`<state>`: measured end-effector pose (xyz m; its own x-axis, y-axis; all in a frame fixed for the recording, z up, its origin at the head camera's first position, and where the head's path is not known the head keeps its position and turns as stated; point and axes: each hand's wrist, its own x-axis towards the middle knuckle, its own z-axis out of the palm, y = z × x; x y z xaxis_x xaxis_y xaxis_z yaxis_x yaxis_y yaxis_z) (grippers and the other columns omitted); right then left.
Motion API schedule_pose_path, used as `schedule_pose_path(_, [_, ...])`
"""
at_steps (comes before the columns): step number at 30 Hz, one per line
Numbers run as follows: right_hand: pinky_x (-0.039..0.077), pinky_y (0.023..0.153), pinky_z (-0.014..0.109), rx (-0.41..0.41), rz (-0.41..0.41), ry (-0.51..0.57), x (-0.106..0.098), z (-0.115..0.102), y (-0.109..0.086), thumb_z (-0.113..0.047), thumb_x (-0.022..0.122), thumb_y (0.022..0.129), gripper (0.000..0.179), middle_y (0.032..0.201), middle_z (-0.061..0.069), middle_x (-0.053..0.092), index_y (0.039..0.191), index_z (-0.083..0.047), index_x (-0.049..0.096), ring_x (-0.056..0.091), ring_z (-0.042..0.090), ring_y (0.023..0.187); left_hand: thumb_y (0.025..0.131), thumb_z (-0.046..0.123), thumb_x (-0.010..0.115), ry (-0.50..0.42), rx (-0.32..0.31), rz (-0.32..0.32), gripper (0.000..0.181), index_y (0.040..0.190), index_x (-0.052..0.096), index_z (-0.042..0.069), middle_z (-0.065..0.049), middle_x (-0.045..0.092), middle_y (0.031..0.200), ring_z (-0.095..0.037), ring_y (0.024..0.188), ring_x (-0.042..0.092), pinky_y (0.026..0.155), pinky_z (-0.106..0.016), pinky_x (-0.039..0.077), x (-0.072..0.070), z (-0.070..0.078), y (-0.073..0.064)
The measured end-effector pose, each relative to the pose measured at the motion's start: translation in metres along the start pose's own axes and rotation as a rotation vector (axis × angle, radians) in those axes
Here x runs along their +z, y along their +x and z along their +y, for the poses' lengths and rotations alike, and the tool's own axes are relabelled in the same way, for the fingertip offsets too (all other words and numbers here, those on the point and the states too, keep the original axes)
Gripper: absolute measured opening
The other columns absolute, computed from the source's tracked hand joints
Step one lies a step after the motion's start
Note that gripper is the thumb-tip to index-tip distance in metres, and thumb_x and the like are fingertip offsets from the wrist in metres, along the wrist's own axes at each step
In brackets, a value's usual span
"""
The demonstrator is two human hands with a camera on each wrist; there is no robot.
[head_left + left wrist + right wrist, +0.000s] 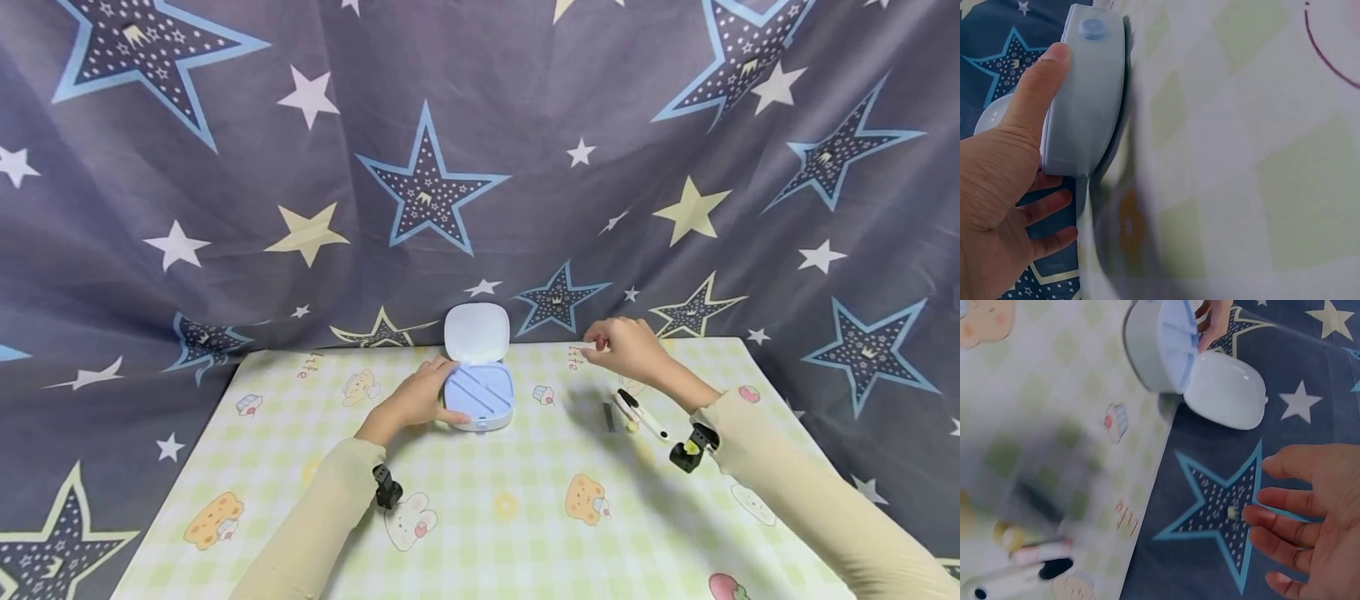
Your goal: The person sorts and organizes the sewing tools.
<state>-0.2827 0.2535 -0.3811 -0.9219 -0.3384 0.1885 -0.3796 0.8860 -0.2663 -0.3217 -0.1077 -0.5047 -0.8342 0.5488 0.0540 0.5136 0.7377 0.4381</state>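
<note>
Gripping blue box (480,392) mid-frame with left fingers (1050,207), holding right fingers (1285,526) apart; prob light, stiff plastic tbh, best grabbed by the sides.

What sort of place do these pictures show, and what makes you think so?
Probably an indoor tabletop spot arranged for recording: a star-printed curtain hangs behind a checked tablecloth, and black wrist cameras are in view. The room beyond is hidden.
</note>
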Motion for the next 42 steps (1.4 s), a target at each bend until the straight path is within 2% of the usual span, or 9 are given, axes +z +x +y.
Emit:
schedule_pose_path(7, [0.049,0.07,0.047,-0.054,-0.022,-0.075,-0.004,0.019,-0.016,-0.019,0.075,0.089,0.022,0.087,0.009,0.073,0.105,-0.004,0.075,0.066,0.025,0.079,0.071,0.052,0.089,-0.012,0.007,0.007,0.108,0.152,0.041,-0.001,-0.015,0.052,0.142,-0.032,0.128,0.051,0.114,-0.049,0.044,0.001,-0.001,-0.002])
schedule_pose_path(12, [0.052,0.068,0.047,-0.041,-0.079,-0.131,0.001,0.035,-0.028,-0.02,0.077,0.086,0.026,0.088,0.011,0.073,0.106,-0.004,0.074,0.067,0.025,0.077,0.072,0.052,0.089,-0.023,0.013,0.004,0.107,0.152,0.041,-0.001,-0.015,0.052,0.142,-0.033,0.129,0.051,0.115,-0.048,0.044,0.002,0.001,-0.002])
schedule_pose_path(18, [0.051,0.071,0.051,-0.027,-0.19,-0.202,0.014,0.053,-0.035,-0.023,0.078,0.086,0.031,0.087,0.009,0.07,0.11,-0.005,0.071,0.062,0.023,0.077,0.072,0.054,0.089,-0.018,0.013,0.005,0.109,0.153,0.04,-0.001,-0.015,0.051,0.144,-0.033,0.131,0.05,0.116,-0.048,0.043,0.004,-0.001,-0.001])
schedule_pose_path(26, [0.046,0.078,0.056,0.002,-0.259,-0.251,0.03,0.069,-0.047,-0.026,0.081,0.083,0.035,0.086,0.004,0.065,0.11,-0.007,0.07,0.056,0.022,0.079,0.071,0.055,0.089,-0.022,0.005,0.009,0.11,0.153,0.04,0.0,-0.015,0.05,0.146,-0.033,0.132,0.05,0.116,-0.049,0.043,0.005,-0.002,-0.002])
schedule_pose_path(32, [0.047,0.082,0.058,0.032,-0.292,-0.283,0.036,0.076,-0.056,-0.032,0.084,0.081,0.041,0.089,0.004,0.068,0.108,-0.006,0.068,0.06,0.029,0.085,0.071,0.056,0.088,-0.02,0.002,0.009,0.111,0.154,0.039,0.002,-0.014,0.05,0.145,-0.032,0.131,0.05,0.115,-0.049,0.043,0.005,-0.003,-0.001])
schedule_pose_path(37, [0.047,0.083,0.058,0.049,-0.313,-0.303,0.038,0.077,-0.059,-0.035,0.082,0.083,0.035,0.089,0.004,0.07,0.1,-0.009,0.066,0.063,0.032,0.087,0.072,0.055,0.088,-0.019,-0.006,0.009,0.111,0.154,0.038,0.002,-0.015,0.049,0.146,-0.034,0.133,0.049,0.116,-0.05,0.042,0.004,-0.003,-0.002])
schedule_pose_path(42, [0.048,0.083,0.058,0.071,-0.331,-0.271,0.039,0.077,-0.064,-0.032,0.076,0.087,0.026,0.088,0.004,0.07,0.097,-0.01,0.066,0.063,0.03,0.084,0.073,0.054,0.088,-0.026,-0.008,0.009,0.111,0.155,0.037,0.0,-0.016,0.047,0.149,-0.035,0.135,0.048,0.118,-0.05,0.04,0.003,-0.003,-0.003])
